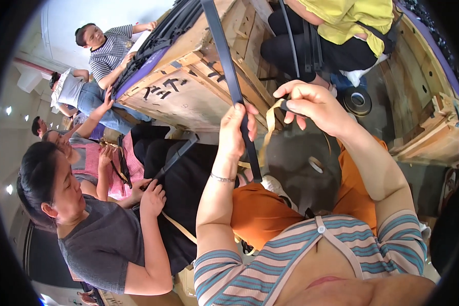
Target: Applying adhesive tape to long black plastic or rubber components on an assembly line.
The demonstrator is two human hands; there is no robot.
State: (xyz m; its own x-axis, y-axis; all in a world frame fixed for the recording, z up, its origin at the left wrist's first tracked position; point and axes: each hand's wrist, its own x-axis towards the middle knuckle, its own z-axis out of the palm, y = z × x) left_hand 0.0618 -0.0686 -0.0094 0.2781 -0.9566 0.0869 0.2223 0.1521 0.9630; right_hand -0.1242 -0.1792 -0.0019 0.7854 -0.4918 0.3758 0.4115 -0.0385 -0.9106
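A long, flat black strap [223,48] slants down from the top edge to just above my knee. My left hand [235,131] is closed round it below its middle, thumb in front. To the right, at about the same height, my right hand [313,108] pinches the end of a narrow yellow tape [268,127] between thumb and fingers. A small dark piece shows at that pinch; its kind is unclear. From there the tape hangs in a loose curve toward my left wrist, passing behind the strap, where part of it is hidden.
Wooden crates stand ahead [188,97] and at the right [418,86], the front one heaped with black straps [160,38]. On the floor lie a dark tape roll [357,102] and a smaller ring [316,164]. A person close on my left handles a black strap [178,155]; others work nearby.
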